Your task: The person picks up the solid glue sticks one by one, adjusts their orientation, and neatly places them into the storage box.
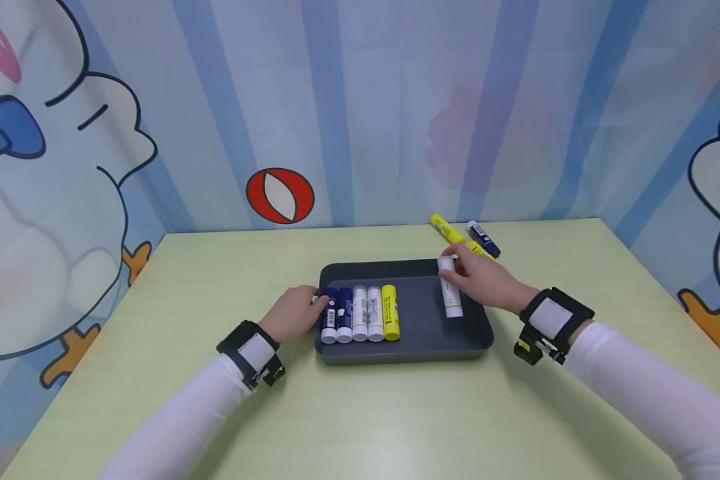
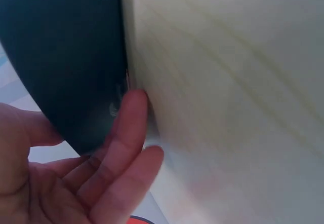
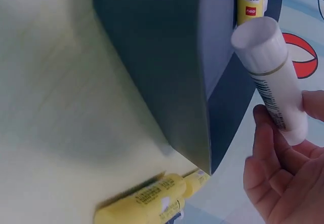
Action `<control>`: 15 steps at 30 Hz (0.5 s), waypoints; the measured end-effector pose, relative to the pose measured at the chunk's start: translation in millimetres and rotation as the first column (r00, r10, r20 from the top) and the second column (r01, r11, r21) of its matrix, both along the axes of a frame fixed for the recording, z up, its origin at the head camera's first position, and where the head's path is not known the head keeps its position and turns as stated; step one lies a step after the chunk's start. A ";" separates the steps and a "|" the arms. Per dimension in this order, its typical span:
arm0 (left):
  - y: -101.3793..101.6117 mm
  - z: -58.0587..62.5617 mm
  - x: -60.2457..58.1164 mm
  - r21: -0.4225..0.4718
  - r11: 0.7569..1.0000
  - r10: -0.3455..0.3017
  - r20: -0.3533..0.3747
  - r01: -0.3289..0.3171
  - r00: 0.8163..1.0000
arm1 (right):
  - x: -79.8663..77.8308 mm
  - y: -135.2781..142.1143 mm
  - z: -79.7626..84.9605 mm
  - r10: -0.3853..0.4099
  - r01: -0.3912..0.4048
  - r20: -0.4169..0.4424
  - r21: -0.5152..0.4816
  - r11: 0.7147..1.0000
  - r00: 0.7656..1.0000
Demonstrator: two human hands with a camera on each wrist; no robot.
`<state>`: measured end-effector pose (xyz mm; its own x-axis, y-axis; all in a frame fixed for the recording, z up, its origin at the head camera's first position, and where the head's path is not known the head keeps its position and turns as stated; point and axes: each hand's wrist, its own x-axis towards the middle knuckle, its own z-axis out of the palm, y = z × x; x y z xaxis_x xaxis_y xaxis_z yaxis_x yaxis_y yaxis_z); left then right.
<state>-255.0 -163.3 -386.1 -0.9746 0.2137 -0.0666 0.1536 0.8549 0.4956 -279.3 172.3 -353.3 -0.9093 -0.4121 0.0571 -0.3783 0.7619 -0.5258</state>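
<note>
A dark grey tray (image 1: 420, 327) sits on the table. My left hand (image 1: 291, 313) holds the tray's left side; in the left wrist view its fingers (image 2: 132, 117) lie along the outer wall, with the thumb on the other side. Over the tray's right part, my right hand (image 1: 486, 280) pinches a white glue stick (image 1: 450, 290) near its upper end, between thumb and fingers. The stick is tilted in the right wrist view. Lined up side by side in the tray's left half are two dark blue glue sticks (image 1: 345, 315), two white ones (image 1: 375, 315) and a yellow one (image 1: 391, 313).
Behind the tray's right corner lie two yellow glue sticks (image 1: 447, 229) and a dark blue one (image 1: 483, 239), close together near the back edge of the pale table (image 1: 228, 267). A printed curtain (image 1: 384, 133) stands directly behind the table.
</note>
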 end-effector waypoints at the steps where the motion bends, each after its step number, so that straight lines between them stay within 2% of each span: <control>1: 0.3 -0.5 -0.6 0.013 1.000 0.001 0.008 -0.001 1.000 | -1.7 -0.6 0.2 -0.004 0.004 -0.006 0.035 0.999 1.000; 9: 0.3 -4.3 -2.5 0.024 1.000 -0.002 0.009 0.001 1.000 | -8.4 -4.4 -2.1 -0.015 0.019 -0.017 0.266 0.964 1.000; 15: 1.9 -6.0 -4.7 -0.009 1.000 0.013 -0.003 -0.013 1.000 | -10.6 -4.2 -7.1 -0.016 0.030 -0.040 0.369 0.929 0.999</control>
<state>-259.7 -161.4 -392.1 -0.9774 0.2009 -0.0656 0.1442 0.8610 0.4877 -289.9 168.0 -360.5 -0.9189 -0.3894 -0.0624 -0.3718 0.9082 -0.1921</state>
